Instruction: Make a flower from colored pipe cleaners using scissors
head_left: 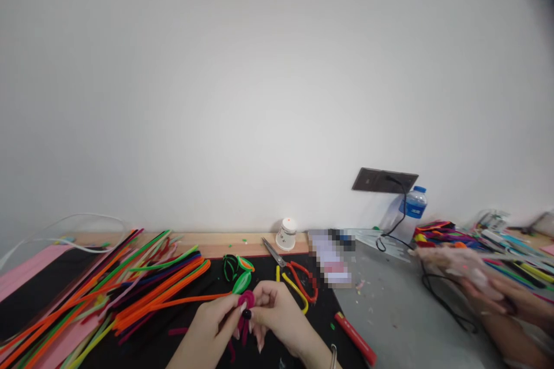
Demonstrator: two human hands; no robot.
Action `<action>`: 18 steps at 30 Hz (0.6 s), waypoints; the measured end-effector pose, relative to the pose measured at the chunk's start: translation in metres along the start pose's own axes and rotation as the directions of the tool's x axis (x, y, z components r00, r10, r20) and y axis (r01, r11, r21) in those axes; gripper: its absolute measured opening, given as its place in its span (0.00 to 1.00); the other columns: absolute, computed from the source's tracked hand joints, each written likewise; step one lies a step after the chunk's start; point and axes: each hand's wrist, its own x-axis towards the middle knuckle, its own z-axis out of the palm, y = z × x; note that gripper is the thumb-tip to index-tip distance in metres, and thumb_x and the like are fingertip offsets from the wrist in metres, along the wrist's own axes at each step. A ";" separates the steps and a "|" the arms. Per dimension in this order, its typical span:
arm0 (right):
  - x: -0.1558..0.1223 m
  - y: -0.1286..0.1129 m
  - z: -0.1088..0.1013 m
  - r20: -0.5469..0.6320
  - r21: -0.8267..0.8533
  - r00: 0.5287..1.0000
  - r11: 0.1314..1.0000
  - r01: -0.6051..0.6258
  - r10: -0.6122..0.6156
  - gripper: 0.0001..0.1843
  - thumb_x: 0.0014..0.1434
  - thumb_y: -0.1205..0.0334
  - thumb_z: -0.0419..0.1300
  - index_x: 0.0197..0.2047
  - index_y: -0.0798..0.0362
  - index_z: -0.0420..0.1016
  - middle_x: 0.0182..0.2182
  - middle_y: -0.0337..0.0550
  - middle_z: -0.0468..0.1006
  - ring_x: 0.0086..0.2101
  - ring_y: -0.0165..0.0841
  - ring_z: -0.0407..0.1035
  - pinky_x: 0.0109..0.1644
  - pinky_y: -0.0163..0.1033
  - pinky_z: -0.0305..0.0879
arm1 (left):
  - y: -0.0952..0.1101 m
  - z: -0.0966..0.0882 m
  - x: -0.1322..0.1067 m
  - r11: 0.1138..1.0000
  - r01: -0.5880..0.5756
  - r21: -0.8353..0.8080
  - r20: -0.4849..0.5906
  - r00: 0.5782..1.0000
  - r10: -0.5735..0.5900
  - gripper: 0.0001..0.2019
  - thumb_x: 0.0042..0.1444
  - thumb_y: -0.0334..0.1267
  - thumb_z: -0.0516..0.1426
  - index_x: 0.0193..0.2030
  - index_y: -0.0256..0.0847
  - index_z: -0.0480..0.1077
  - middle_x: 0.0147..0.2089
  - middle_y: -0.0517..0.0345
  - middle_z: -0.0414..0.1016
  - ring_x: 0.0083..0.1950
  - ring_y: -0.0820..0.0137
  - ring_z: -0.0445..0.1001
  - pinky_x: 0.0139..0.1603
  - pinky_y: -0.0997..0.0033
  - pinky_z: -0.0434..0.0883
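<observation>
On the worktop [389, 311], loose pipe cleaners [142, 291] lie at nine o'clock, unused. The left hand [212, 323] and right hand [277, 314] both pinch a half-coiled magenta flower [246, 301] at six o'clock; green leaves [239, 272] and scissors [292, 270] wait behind.

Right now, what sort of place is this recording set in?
Likely a craft workbench against a plain wall: a heap of pipe cleaners, red-handled scissors, and both hands, left hand and right hand, working a magenta pipe-cleaner coil.
</observation>
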 end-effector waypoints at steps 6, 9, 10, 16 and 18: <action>-0.003 -0.001 -0.001 0.046 -0.010 0.999 1.000 -0.025 0.025 0.16 0.42 0.56 0.65 0.27 0.59 0.66 0.13 0.35 0.70 0.10 0.23 0.60 0.10 0.25 0.56 | -0.001 0.003 -0.002 0.999 -0.017 0.027 0.019 1.000 0.016 0.15 0.59 0.37 0.44 0.26 0.39 0.66 0.21 0.61 0.70 0.22 0.72 0.68 0.25 0.79 0.62; -0.006 -0.002 -0.003 0.036 -0.062 0.998 0.997 -0.047 0.049 0.14 0.46 0.55 0.62 0.27 0.59 0.67 0.12 0.33 0.68 0.08 0.19 0.54 0.07 0.22 0.46 | 0.001 0.003 -0.001 0.996 -0.043 0.072 0.017 0.999 0.041 0.14 0.58 0.35 0.46 0.26 0.39 0.68 0.22 0.60 0.70 0.24 0.72 0.68 0.26 0.79 0.62; -0.007 -0.003 -0.003 0.035 -0.068 0.997 0.996 -0.063 0.065 0.14 0.46 0.55 0.62 0.26 0.59 0.67 0.11 0.32 0.67 0.08 0.18 0.52 0.07 0.22 0.43 | 0.002 0.003 -0.001 0.996 -0.045 0.079 0.016 0.999 0.044 0.14 0.58 0.34 0.46 0.26 0.39 0.68 0.22 0.60 0.70 0.24 0.72 0.68 0.27 0.79 0.63; -0.003 0.002 -0.002 0.001 0.068 1.000 0.998 -0.010 0.010 0.16 0.44 0.55 0.64 0.24 0.59 0.66 0.11 0.34 0.68 0.08 0.19 0.54 0.07 0.23 0.46 | 0.000 0.004 0.000 0.998 -0.064 0.015 0.024 0.998 0.063 0.12 0.59 0.35 0.46 0.30 0.40 0.68 0.31 0.56 0.73 0.33 0.70 0.71 0.37 0.77 0.66; 0.000 0.005 -0.001 -0.026 0.096 0.999 0.995 0.025 -0.023 0.17 0.42 0.54 0.64 0.23 0.59 0.65 0.10 0.35 0.68 0.07 0.20 0.54 0.06 0.23 0.47 | 0.000 0.004 0.000 0.997 -0.075 -0.019 0.004 0.997 0.075 0.11 0.58 0.36 0.46 0.30 0.41 0.68 0.31 0.57 0.73 0.34 0.69 0.71 0.39 0.77 0.66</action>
